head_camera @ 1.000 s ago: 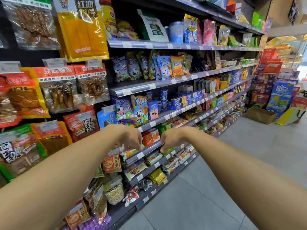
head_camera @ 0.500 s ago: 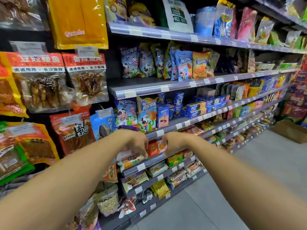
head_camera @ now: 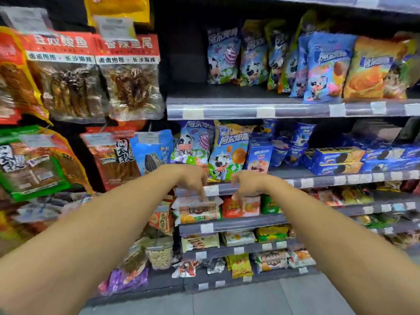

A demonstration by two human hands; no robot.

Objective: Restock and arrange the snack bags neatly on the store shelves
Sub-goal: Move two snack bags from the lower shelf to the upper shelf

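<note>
Since the left hand [head_camera: 193, 179] and right hand [head_camera: 248, 184] point fingers-down at the white plastic snack bag [head_camera: 197, 209] and red-orange plastic snack bag [head_camera: 241, 206] just beneath them, grip unclear, better pinch top seams evenly, squaring both.

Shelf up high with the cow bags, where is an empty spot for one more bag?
That shelf is bare at its left end, between the hanging fish bags and the first cow bag. The small packets by the left hand and right hand are packed tight.
</note>
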